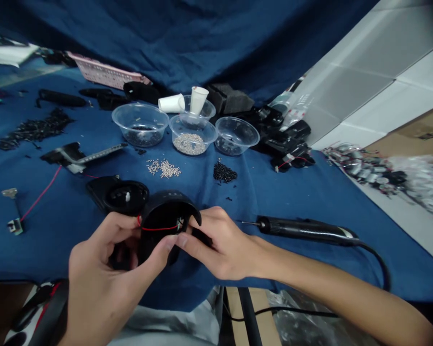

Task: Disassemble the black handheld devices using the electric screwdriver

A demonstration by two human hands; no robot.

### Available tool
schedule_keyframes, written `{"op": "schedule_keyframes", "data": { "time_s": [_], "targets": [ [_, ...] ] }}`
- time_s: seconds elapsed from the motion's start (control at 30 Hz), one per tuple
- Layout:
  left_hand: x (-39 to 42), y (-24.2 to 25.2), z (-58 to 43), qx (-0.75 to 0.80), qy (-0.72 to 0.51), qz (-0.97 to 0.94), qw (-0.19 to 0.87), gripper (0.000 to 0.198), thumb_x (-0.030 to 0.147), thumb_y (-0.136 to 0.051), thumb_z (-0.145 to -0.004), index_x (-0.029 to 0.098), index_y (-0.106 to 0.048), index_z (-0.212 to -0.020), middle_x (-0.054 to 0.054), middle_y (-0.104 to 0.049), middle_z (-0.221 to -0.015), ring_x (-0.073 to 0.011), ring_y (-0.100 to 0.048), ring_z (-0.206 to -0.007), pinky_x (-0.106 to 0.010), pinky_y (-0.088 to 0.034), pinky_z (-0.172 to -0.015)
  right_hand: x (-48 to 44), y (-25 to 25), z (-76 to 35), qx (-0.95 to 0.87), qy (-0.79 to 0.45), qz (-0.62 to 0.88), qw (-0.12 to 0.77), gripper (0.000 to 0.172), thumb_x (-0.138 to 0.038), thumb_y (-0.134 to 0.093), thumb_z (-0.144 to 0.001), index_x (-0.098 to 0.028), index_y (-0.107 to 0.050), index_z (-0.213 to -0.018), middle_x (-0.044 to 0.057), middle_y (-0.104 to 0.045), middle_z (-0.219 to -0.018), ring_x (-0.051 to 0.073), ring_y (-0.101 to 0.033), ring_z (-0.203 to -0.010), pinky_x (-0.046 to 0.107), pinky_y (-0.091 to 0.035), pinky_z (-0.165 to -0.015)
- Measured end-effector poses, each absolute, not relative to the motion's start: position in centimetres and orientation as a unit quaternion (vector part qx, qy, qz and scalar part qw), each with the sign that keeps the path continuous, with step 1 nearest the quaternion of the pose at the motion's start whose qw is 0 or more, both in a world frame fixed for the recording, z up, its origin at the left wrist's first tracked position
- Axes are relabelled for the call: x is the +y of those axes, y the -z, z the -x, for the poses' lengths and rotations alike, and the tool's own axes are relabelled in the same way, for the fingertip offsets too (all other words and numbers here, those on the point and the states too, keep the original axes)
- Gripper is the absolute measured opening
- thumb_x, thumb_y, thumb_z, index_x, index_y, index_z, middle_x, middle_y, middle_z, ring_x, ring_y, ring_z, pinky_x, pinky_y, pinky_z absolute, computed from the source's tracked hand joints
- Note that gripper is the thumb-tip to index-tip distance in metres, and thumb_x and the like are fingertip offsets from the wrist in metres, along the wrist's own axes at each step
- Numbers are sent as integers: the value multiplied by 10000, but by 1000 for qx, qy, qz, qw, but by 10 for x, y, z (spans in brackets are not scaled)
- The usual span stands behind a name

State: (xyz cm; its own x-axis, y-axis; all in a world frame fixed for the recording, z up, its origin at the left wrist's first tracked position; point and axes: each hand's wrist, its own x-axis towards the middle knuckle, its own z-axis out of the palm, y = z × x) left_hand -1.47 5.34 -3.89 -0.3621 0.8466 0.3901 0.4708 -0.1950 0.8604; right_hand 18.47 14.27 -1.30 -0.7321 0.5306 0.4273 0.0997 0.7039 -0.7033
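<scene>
A curved black plastic housing (166, 214) with a red wire across it is held over the near edge of the blue cloth. My left hand (108, 274) wraps around its lower left side, thumb pressed on its front. My right hand (220, 245) pinches its right edge, where a small part sits at the wire's end. Just behind lies a black round housing part (119, 194) with a white peg.
An electric screwdriver (303, 229) with a cable lies to the right. Three clear bowls (191, 134) of screws, paper cups (187, 101), loose piles of silver screws (164, 168) and black screws (224, 173) sit behind. Black parts and a red-wired piece (72, 156) lie left.
</scene>
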Motion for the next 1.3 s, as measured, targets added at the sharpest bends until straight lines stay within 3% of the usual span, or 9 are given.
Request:
{"op": "schedule_keyframes", "data": {
  "time_s": [0.23, 0.37, 0.47, 0.57, 0.63, 0.8, 0.97, 1.1, 1.3],
  "targets": [
    [53, 27, 17, 613, -524, -550, 216, 287, 503, -897, -913, 275, -724, -912, 88, -743, -695, -100, -557, -505, -186, -453, -437, 140, 11, -186, -844, -391, 220, 294, 349, -314, -635, -1086, -229, -460, -795, -67, -458, -679, 83, -396, -590, 262, -340, -599],
    [49, 23, 40, 576, -470, -661, 103, 219, 465, -768, -1053, 297, -744, -914, 98, -692, -638, -99, -540, -445, -234, -458, -457, 139, 5, -191, -766, -504, 293, 269, 493, -512, -660, -1072, -232, -469, -714, -60, -491, -580, 87, -420, -539, 268, -327, -565],
    [55, 29, 63, 566, -455, -681, -92, 166, 418, -814, -1037, 285, -749, -1112, -32, -806, -1003, -233, -772, -855, -377, -636, -822, 143, 4, -195, -706, -556, 348, 266, 589, -671, -650, -1041, -238, -487, -677, -57, -485, -508, 91, -424, -485, 275, -295, -522],
    [69, 36, 82, 514, -368, -753, -181, 514, 404, -818, -1034, 212, -638, -1475, -191, -742, -1454, -442, -677, -1422, -607, -552, -1168, 147, 4, -197, -682, -587, 356, 253, 610, -740, -682, -985, -236, -509, -687, -70, -465, -484, 83, -379, -458, 273, -262, -499],
    [79, 38, 91, 488, -330, -787, -183, 419, 301, -728, -1099, 211, -607, -1489, -169, -757, -1479, -415, -681, -1450, -615, -521, -1206, 149, 4, -196, -678, -594, 358, 243, 613, -750, -694, -965, -237, -508, -687, -75, -455, -475, 81, -372, -451, 270, -255, -495],
    [82, 33, 96, 476, -352, -777, -213, 120, 240, -695, -1121, 242, -677, -1240, -91, -841, -1252, -315, -823, -1124, -522, -590, -1103, 147, 2, -190, -725, -507, 407, 226, 534, -625, -626, -1035, -239, -493, -691, -67, -482, -495, 95, -428, -467, 264, -299, -518],
    [65, 18, 94, 526, -366, -743, -196, 153, 327, -658, -1148, 227, -683, -1261, -72, -864, -1130, -301, -837, -975, -444, -588, -849, 136, -3, -184, -816, -301, 454, 195, 320, -370, -625, -1073, -193, -668, -810, -40, -622, -581, 107, -527, -515, 270, -353, -579],
    [54, 6, 94, 577, -358, -710, -185, 200, 411, -625, -1151, 253, -701, -1248, -42, -866, -1083, -321, -822, -937, -464, -553, -817, 115, -7, -177, -877, -61, 362, 311, 208, -236, -656, -1070, -178, -725, -882, -30, -688, -640, 95, -545, -509, 274, -386, -564],
    [49, 0, 86, 616, -368, -679, -153, 296, 522, -589, -1141, 277, -744, -1202, -13, -833, -976, -274, -799, -850, -406, -492, -689, 101, -10, -161, -934, 17, 245, 260, 324, -452, -711, -1103, -150, -820, -1064, 34, -768, -837, 136, -640, -607, 337, -325, -512]
  ]
}}
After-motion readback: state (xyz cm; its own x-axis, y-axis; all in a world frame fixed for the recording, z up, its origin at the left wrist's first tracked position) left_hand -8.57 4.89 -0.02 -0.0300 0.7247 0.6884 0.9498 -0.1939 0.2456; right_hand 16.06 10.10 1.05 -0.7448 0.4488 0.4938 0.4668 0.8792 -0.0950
